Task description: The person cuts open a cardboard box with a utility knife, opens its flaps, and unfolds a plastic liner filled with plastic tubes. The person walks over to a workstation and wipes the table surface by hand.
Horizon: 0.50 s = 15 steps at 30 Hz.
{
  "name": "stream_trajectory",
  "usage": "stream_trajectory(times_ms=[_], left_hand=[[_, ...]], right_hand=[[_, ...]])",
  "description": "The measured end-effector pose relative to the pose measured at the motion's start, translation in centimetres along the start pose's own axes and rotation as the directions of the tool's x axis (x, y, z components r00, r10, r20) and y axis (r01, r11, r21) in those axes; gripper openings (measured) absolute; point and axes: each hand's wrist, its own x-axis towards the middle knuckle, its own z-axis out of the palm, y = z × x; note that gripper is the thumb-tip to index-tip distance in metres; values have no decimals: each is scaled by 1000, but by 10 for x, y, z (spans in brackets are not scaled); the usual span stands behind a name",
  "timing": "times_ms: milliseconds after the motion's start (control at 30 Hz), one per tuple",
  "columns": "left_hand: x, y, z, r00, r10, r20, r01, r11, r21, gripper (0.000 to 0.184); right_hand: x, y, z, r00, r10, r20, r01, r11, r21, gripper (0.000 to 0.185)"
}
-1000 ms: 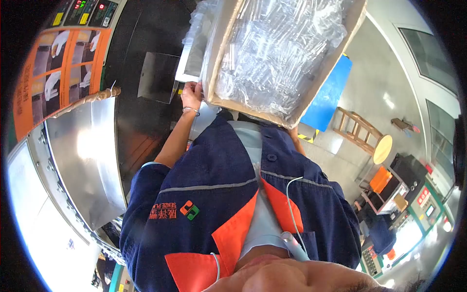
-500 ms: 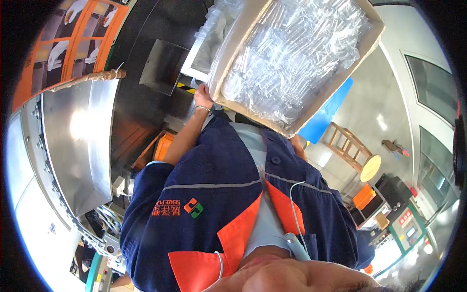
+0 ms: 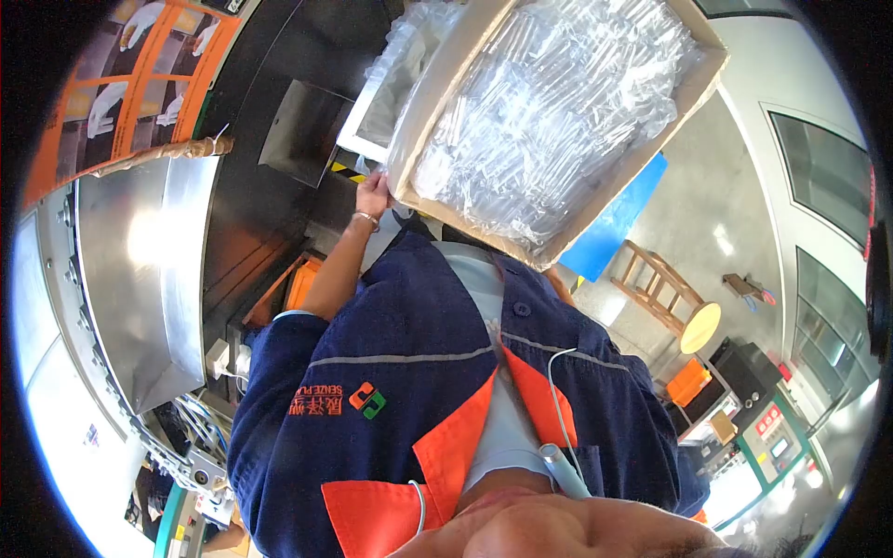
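Note:
A large open cardboard box [image 3: 642, 181], filled with clear plastic pieces [image 3: 549, 121] in a clear plastic liner, is tilted in front of my torso. My left hand [image 3: 372, 193] is at the box's near left corner, its fingers closed against the cardboard edge; the fingertips are partly hidden. Of my right arm only a small patch of skin shows below the box's near right corner. The box covers my right hand, so its fingers cannot be seen. Just beyond my left hand is a white container [image 3: 361, 130] with a plastic liner, partly behind the box.
A blue panel [image 3: 614, 219] shows beside the box, with a wooden stool [image 3: 698, 327] on the floor at right. A metal chute [image 3: 153, 270] and dark machine [image 3: 279, 65] stand at left. Yellow-black tape [image 3: 346, 172] marks an edge near my left hand.
The box and surroundings have shifted slightly left in view. My left hand has slid a little left and down along the box's corner.

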Motion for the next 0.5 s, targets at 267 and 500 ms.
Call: stream_trajectory(times_ms=[267, 500], left_hand=[[-39, 1, -47, 997, 51, 55, -66, 954, 294, 22], [-155, 211, -40, 713, 679, 175, -687, 727, -21, 22]], right_hand=[[-27, 160, -95, 914, 330, -237, -395, 861, -322, 30], [-14, -23, -199, 985, 25, -168, -57, 980, -190, 19]])
